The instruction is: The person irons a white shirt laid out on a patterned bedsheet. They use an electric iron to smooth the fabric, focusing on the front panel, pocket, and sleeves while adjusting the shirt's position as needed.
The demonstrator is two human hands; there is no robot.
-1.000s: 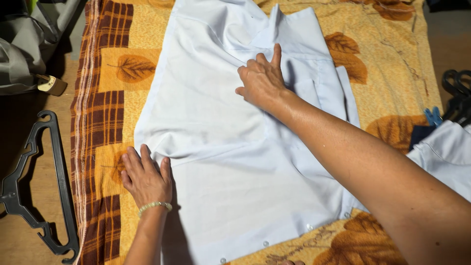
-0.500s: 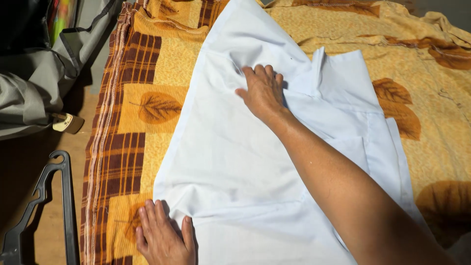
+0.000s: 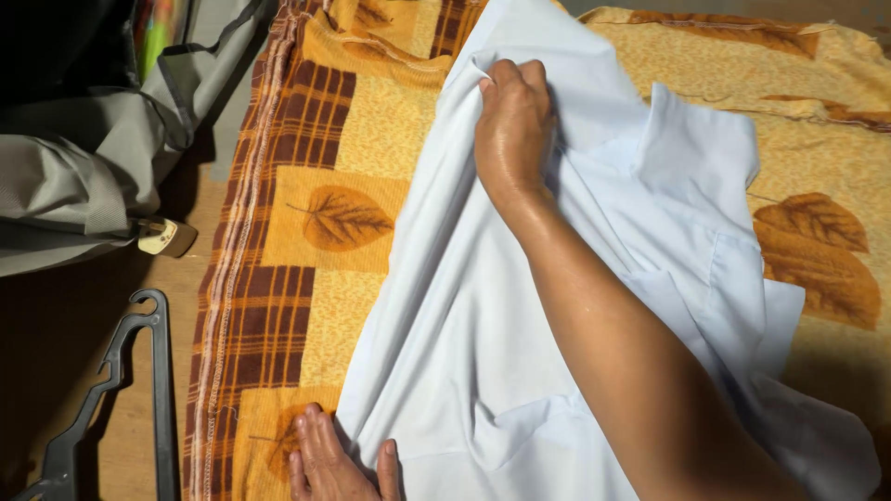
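Observation:
A white shirt [image 3: 483, 315] lies spread on an orange blanket [image 3: 353, 213] patterned with brown leaves and plaid bands. My right hand [image 3: 513, 130] reaches across the shirt and pinches a fold of its cloth near the far left edge, lifting it slightly. My left hand [image 3: 334, 459] lies flat at the bottom of the view, fingers apart, pressing the shirt's near left edge against the blanket. The shirt's collar [image 3: 696, 148] stands up to the right of my right hand.
A dark plastic hanger [image 3: 121, 399] lies on the wooden floor at the lower left. A grey bag [image 3: 83, 176] with straps sits at the upper left, a small beige object [image 3: 167, 237] beside it.
My right hand moved further up the shirt and went from flat pressing to gripping a fold of cloth. My left hand stayed at the shirt's near edge while the view shifted.

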